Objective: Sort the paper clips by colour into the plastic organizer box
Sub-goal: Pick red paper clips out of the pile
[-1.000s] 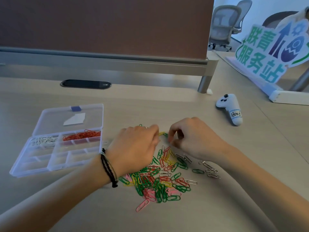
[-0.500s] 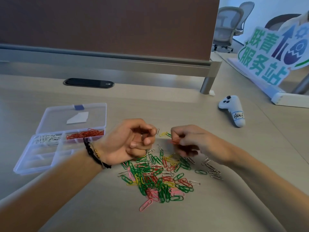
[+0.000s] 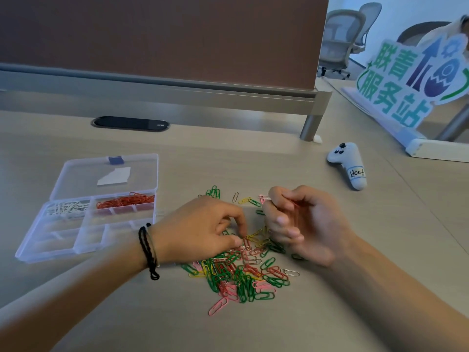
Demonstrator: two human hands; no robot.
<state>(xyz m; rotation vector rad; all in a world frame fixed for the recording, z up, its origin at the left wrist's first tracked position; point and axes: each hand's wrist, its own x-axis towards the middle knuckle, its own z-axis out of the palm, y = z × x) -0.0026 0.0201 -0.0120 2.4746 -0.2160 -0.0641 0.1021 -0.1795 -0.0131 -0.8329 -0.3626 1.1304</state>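
Over the paper clip pile (image 3: 241,268), the left hand (image 3: 203,229) pinches clips; the right hand (image 3: 302,222), curled, clamps red clips (image 3: 295,205).

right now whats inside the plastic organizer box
The plastic organizer box is open. White paper clips fill its back left compartment, red paper clips the one beside it. The nearer compartments look empty. Nothing covers the box.
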